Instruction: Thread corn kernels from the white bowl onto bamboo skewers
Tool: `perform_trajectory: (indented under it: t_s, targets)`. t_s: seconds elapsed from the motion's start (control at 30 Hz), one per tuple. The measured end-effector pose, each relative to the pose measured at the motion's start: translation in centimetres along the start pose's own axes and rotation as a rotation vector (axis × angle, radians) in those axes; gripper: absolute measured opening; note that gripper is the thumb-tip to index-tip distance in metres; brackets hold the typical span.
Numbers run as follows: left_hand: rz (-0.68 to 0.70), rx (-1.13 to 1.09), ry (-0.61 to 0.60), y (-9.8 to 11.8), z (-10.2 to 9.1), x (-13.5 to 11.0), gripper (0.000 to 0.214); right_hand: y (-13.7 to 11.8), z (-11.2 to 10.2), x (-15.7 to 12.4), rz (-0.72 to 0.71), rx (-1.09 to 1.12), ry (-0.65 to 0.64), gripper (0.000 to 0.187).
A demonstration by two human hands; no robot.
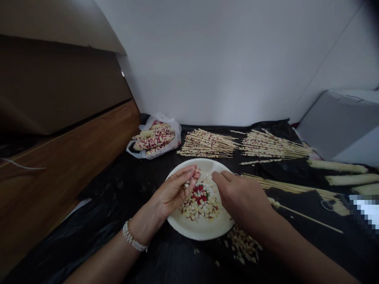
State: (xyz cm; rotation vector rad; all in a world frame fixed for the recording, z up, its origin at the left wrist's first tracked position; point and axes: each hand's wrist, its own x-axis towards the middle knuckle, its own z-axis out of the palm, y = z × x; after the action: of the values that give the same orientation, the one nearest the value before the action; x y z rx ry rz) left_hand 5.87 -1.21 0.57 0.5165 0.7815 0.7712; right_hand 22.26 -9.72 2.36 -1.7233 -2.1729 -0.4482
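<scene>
Left hand (174, 189), with a silvery beaded bracelet (133, 236) at the wrist — fingertips pinched at the tip of a thin, pale wooden skewer (201, 171), cream kernels within the fingers. Right hand (239, 193) — thumb and forefinger pinched on the same skewer, beside a kernel. Skewer's place: between both hands, over a shallow, round white plate (204, 232) bearing loose cream-and-red corn kernels (192, 211). Beyond the plate: a translucent white plastic bag (174, 126) of red-speckled corn cobs (155, 142); two piles of kernel-threaded skewers, left (204, 144) and right (263, 144). Beneath: black plastic sheeting (106, 221).
</scene>
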Motion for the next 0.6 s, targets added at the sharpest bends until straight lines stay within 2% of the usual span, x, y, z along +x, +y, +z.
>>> perform_trajectory:
  t_s: [0.27, 0.4, 0.6]
  targets:
    - [0.049, 0.028, -0.015, -0.19, 0.20, 0.01, 0.015, -0.08, -0.20, 0.06, 0.009, -0.037, -0.035, 0.021]
    - [0.066, 0.035, -0.031, -0.25, 0.01, 0.22, 0.014, -0.09, -0.09, 0.01, 0.002, -0.026, -0.010, 0.022]
    - [0.059, 0.004, 0.026, -0.19, 0.26, -0.01, 0.015, -0.15, 0.02, -0.06, -0.007, -0.007, 0.004, 0.020]
